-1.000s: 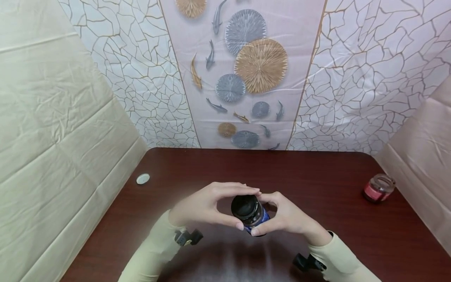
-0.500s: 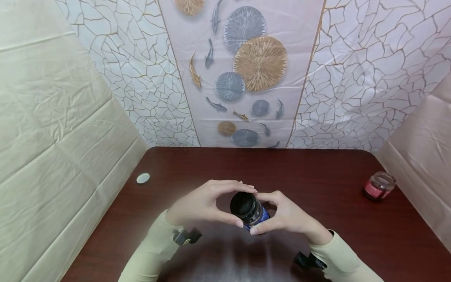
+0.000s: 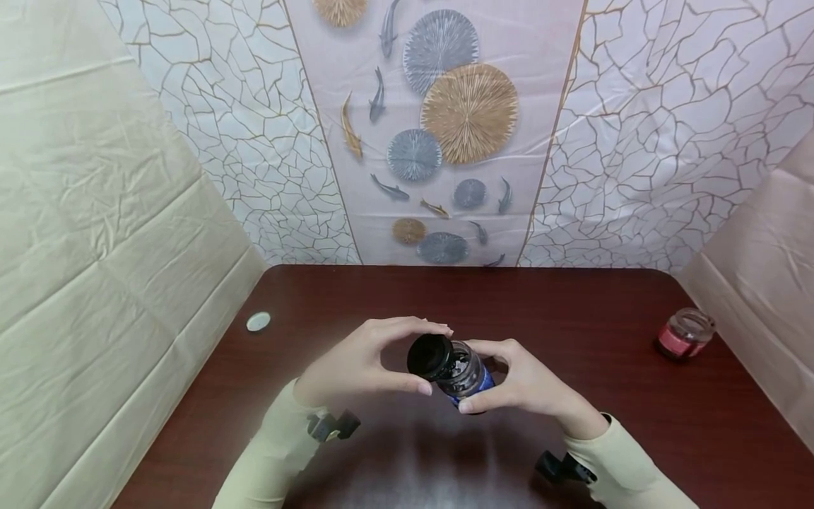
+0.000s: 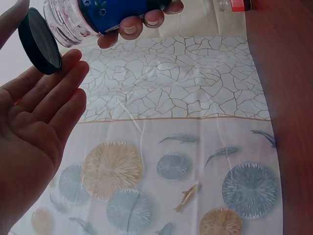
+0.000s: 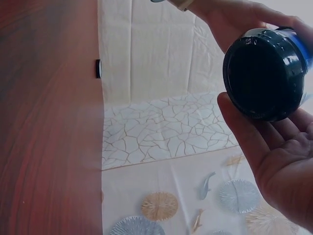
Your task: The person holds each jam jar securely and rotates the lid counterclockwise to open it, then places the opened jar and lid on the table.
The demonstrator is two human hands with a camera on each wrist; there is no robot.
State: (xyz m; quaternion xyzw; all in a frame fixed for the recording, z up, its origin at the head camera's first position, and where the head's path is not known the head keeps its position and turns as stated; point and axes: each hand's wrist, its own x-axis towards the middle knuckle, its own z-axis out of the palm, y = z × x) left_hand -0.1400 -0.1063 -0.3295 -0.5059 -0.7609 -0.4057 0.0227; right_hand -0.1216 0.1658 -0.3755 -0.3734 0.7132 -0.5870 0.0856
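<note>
In the head view my left hand [image 3: 356, 364] pinches a black round lid [image 3: 430, 357] between thumb and fingers. Beside it, my right hand [image 3: 531, 385] grips a glass jar [image 3: 467, 375] with a blue label, its mouth tilted toward the lid. A gap shows between lid [image 4: 40, 41] and jar [image 4: 117, 14] in the left wrist view, where the right hand's fingertips curl round the label. The jar's dark base [image 5: 261, 76] faces the right wrist camera. Pale bits show inside the glass neck; most of the contents are hidden.
A second glass jar [image 3: 685, 334], open and red-labelled, stands at the table's right edge. Far left lies a small white-faced disc [image 3: 258, 322], like an upturned lid. Dark red-brown table [image 3: 381, 290] below; patterned cloth [image 3: 470, 113] behind, pale cloths at both sides.
The lid has come off the jar and moved left with my left hand, uncovering the jar's mouth. My right hand and the jar have shifted slightly right.
</note>
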